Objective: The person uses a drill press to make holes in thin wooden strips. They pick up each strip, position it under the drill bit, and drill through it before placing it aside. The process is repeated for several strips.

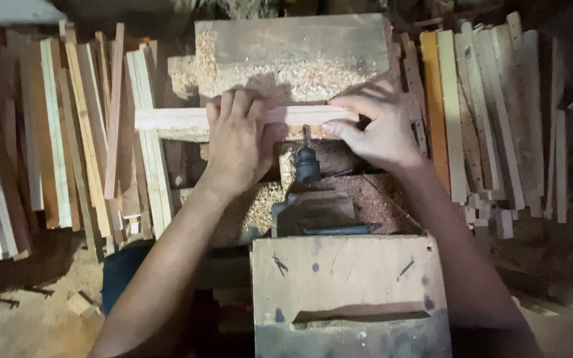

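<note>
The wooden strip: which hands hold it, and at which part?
Both hands press the wooden strip: the left hand lies over its middle, the right hand pinches its right end.

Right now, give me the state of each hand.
Left hand: pressed palm-down on the wooden strip, fingers over it.
Right hand: pinching the strip's right end near the drill chuck.

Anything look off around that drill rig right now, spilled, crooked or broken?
Sawdust lies heaped over the wooden platform behind the strip and around the drill chuck. Both the left hand and right hand press the wooden strip close beside the bit. Offcut blocks lie scattered at right. Nothing looks broken.
</note>
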